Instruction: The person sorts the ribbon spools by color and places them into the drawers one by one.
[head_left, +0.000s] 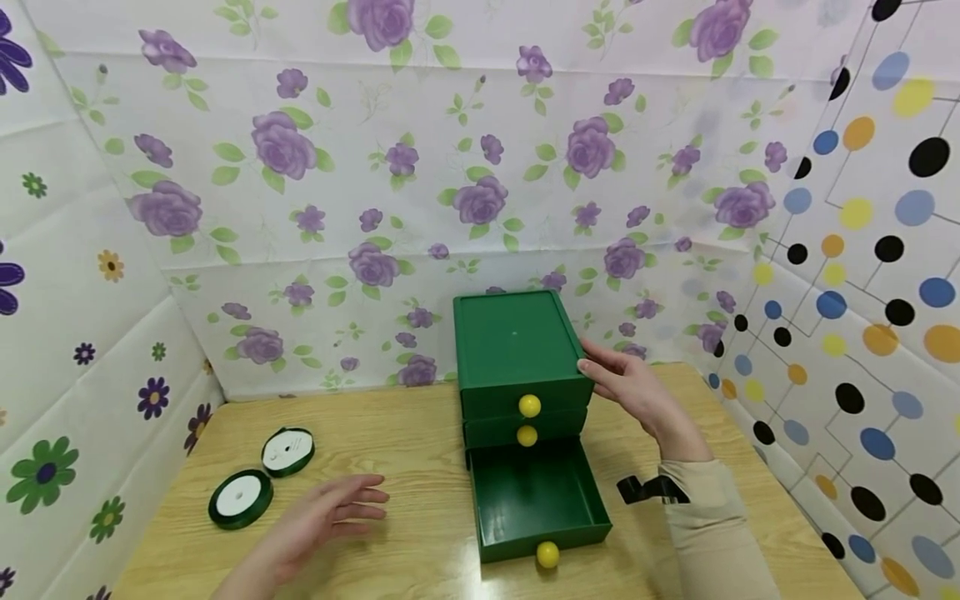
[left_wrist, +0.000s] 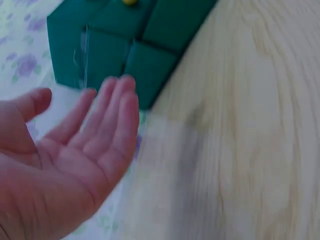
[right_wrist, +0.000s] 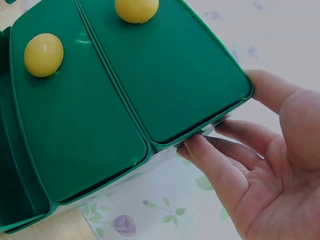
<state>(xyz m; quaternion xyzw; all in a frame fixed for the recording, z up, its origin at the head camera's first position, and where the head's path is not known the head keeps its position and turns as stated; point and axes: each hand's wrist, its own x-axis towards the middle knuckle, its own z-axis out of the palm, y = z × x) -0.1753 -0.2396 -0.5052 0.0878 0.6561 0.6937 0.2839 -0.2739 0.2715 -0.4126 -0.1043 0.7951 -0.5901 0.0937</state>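
A green drawer cabinet [head_left: 514,337] with round yellow knobs stands on the table. Its bottom drawer [head_left: 536,492] is pulled out, showing a bare green floor; the two upper drawers are in. My right hand [head_left: 637,392] rests on the cabinet's right side, thumb at the top edge. In the right wrist view, the fingers [right_wrist: 212,160] of that hand touch the side wall. My left hand [head_left: 330,517] hovers left of the open drawer, fingers extended and holding nothing. The left wrist view shows its bare palm [left_wrist: 85,155] with the cabinet beyond.
Two spools of dark green ribbon, a nearer one [head_left: 240,498] and a farther one [head_left: 288,452], lie at the table's left. Patterned cloth walls [head_left: 337,208] enclose the back and both sides. A black strap [head_left: 652,489] circles the right wrist.
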